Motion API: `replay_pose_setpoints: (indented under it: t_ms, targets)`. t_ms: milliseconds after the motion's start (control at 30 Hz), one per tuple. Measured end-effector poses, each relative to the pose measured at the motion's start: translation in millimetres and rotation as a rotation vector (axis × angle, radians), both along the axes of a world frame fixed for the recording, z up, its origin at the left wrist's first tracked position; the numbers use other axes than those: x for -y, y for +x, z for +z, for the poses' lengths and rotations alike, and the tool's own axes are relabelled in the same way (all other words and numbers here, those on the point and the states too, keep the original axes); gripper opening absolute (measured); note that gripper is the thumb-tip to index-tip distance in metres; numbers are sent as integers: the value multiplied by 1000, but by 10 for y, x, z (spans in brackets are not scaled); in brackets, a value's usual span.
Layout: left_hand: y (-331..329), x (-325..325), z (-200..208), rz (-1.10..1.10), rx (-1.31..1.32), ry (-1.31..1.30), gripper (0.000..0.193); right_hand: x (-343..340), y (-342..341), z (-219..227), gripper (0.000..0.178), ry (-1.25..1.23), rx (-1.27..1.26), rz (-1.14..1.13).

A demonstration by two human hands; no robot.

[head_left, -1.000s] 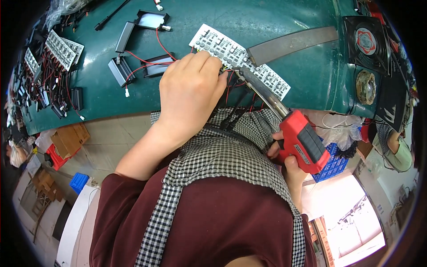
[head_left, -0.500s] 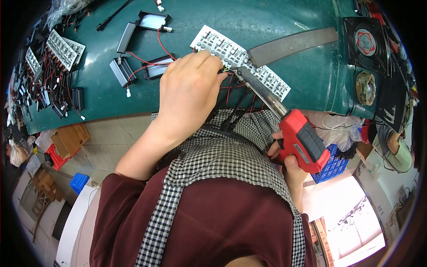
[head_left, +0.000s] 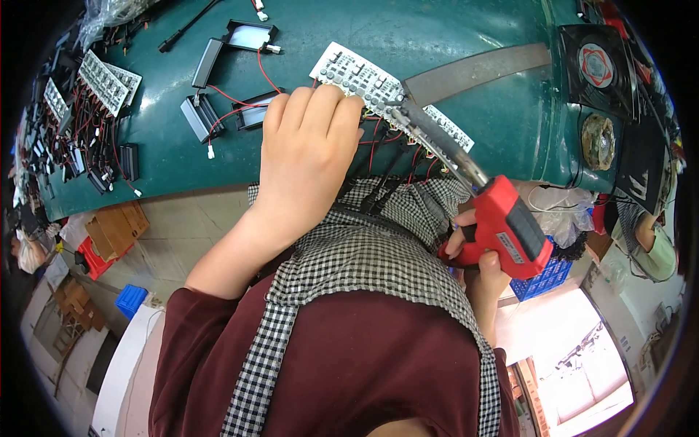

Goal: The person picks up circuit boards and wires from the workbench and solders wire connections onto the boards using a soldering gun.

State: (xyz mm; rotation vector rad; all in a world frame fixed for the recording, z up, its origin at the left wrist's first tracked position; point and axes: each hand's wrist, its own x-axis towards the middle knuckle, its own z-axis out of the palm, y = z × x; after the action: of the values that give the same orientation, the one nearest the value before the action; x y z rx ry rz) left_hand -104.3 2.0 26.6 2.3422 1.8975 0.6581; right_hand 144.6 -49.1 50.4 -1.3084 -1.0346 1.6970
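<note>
A long white circuit board panel (head_left: 357,79), dotted with small black parts, lies slantwise near the table's front edge. My left hand (head_left: 306,149) is at its near edge, fingers curled down; whatever they pinch is hidden beneath them. My right hand (head_left: 489,282) is wrapped around the handle of a red and black soldering gun (head_left: 513,233). The gun's long barrel reaches up and left, and its tip end is over the middle of the panel, right of my left hand. Red and black wires (head_left: 373,154) hang from the panel's near side. A flat dark metal strip (head_left: 480,73) rests across the panel.
Several black rectangular housings (head_left: 198,118) with red leads lie left of the panel. Further left are a heap of wired parts (head_left: 76,149) and more white boards (head_left: 103,80). At the right stand a black fan (head_left: 598,65) and a round amber-coloured dish (head_left: 598,143).
The soldering gun has shifted slightly right, and its tip end now overlaps the panel more. My left fingers have curled further, and the thumb has drawn back out of sight.
</note>
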Motion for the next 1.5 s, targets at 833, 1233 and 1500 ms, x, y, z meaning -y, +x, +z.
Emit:
replay_pose_setpoints:
  t_ms: [833,1233,1500]
  targets:
    - [-115,-64,-198,-291,46,156,24,-452,-53,-406,76,144,-274,-112]
    - [-101,-69,-171,-311,27,197,28,-12,202,-92,70,57,40,97]
    - [-65,-50,-174,-289,-5,192,28,-37,121,-142,66,-17,-35,32]
